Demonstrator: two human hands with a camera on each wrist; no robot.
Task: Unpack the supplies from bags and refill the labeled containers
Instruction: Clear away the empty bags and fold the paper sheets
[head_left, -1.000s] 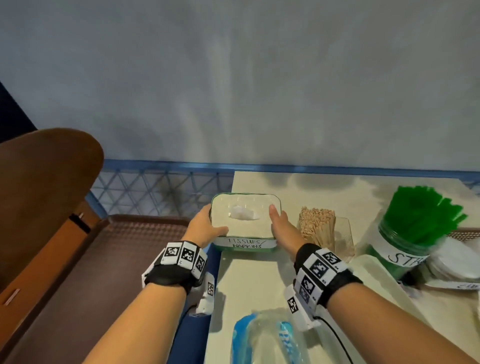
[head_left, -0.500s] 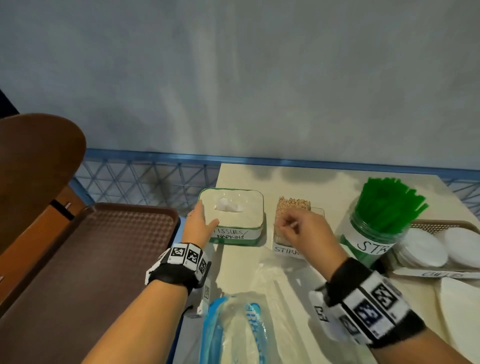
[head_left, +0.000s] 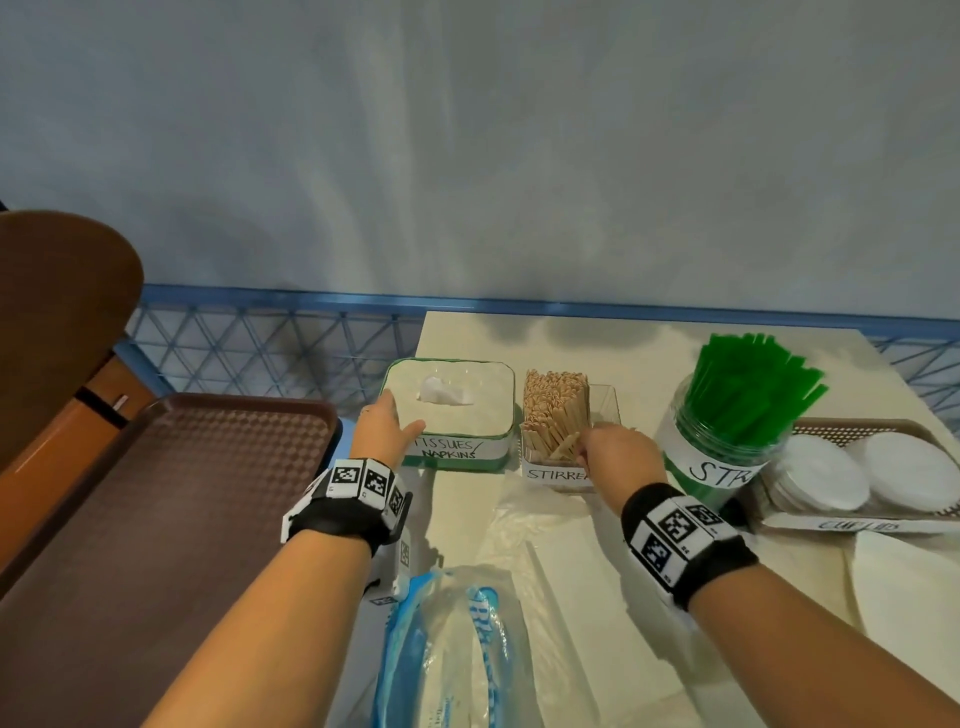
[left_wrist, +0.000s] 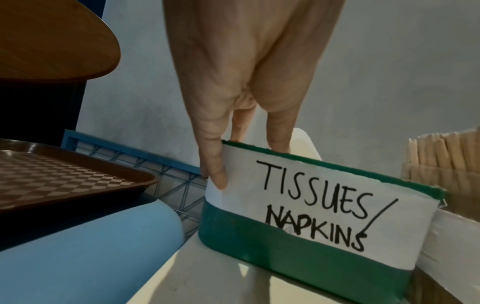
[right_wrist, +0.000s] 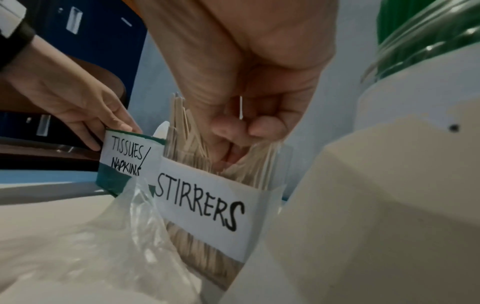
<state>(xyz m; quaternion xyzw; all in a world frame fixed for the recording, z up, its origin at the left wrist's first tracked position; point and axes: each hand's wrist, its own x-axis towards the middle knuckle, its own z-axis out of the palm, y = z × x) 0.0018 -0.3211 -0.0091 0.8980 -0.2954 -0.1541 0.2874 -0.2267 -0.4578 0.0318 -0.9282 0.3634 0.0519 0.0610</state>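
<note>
Landmark: the stirrer container, a clear box labelled "STIRRERS", stands on the cream table with the wooden stirrers upright inside it.
Left hand: the left hand is at the tissue box, the green container just left of the stirrer container. Its thumb lies on the white "TISSUES/NAPKINS" label at the near left corner and its fingers reach over the top edge, so the corner sits pinched between them.
Right hand: the right hand is over the near right part of the stirrer container. Its fingertips are curled close together and dip among the stirrers (the wrist view does not show plainly whether they grip any).
Tissue box top: white, with 1 tuft of tissue poking out.
Straw jar: a jar of green straws stands right of the stirrer container, its label partly hidden by the right wrist.
Cup lids: white lids lie in a brown mesh tray, further right than the straw jar.
Bags: a clear plastic bag lies crumpled just in front of the stirrer container, and a blue-printed pack lies nearer still.
Brown tray: a brown checkered tray sits well left of the stirrer container, off the table.
</note>
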